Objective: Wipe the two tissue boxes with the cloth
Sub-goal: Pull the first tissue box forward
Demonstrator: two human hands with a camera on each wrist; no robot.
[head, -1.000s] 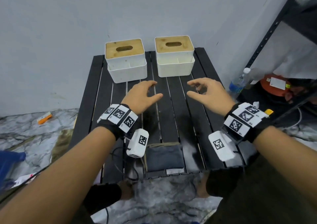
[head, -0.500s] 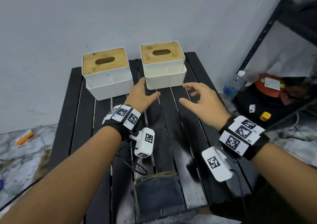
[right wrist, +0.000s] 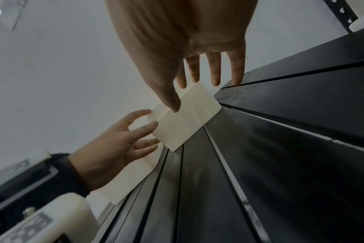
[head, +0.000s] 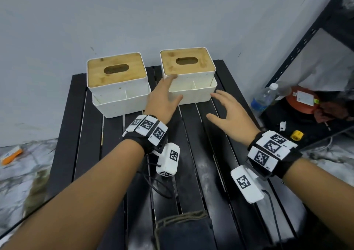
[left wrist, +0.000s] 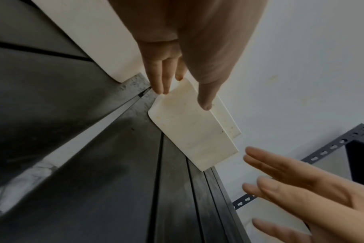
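Two white tissue boxes with bamboo lids stand at the back of the black slatted table [head: 216,154]: the left box [head: 116,83] and the right box [head: 189,73]. My left hand [head: 168,90] reaches the right box's left front corner, fingers straight, thumb against its lower front wall. In the left wrist view the fingertips [left wrist: 160,87] touch that corner of the right box [left wrist: 189,131]. My right hand [head: 219,106] hovers open, fingers spread, just off the box's right front corner. A folded dark grey cloth [head: 183,232] lies at the table's near edge, untouched.
The wall runs right behind the boxes. A black metal shelf [head: 306,39] stands at the right, with a water bottle [head: 263,98], an orange-red container [head: 300,100] and a small yellow part [head: 296,135] on the floor below it. An orange item [head: 12,154] lies on the floor at left.
Both hands have moved forward from mid-table to the right tissue box; the left hand now touches its left corner and the right hand has spread near its right corner.
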